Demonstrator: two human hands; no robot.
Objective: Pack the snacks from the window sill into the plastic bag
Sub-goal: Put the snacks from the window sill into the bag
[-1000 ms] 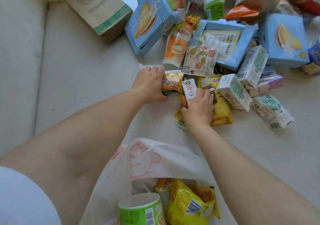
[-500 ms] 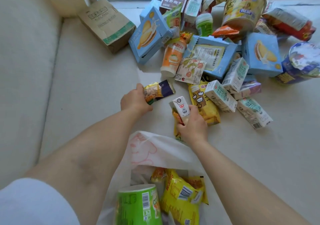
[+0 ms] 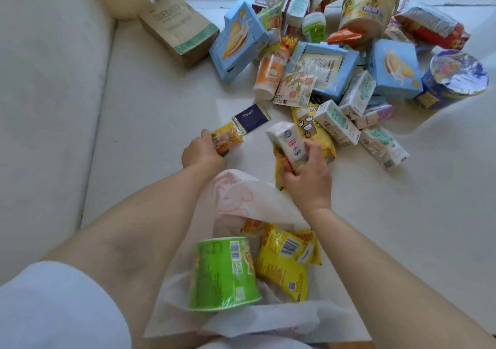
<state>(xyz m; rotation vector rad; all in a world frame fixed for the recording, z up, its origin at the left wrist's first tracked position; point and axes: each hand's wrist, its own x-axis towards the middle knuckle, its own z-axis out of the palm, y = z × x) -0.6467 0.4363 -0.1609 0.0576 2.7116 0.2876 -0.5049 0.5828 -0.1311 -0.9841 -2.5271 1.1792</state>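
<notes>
Above the plastic bag (image 3: 241, 201), the left hand (image 3: 200, 154) grips a yellow snack packet (image 3: 225, 139). The right hand (image 3: 308, 176), just beside the bag's rim, clasps a white carton (image 3: 288, 141) and a second packet.

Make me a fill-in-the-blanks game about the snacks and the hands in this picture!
1. The left hand grips a small ____ snack packet.
2. The right hand holds a small white ____.
3. The big cup in the plastic bag is ____.
4. The dark blue packet lies on the ____.

Missing words: yellow; carton; green; sill
</notes>
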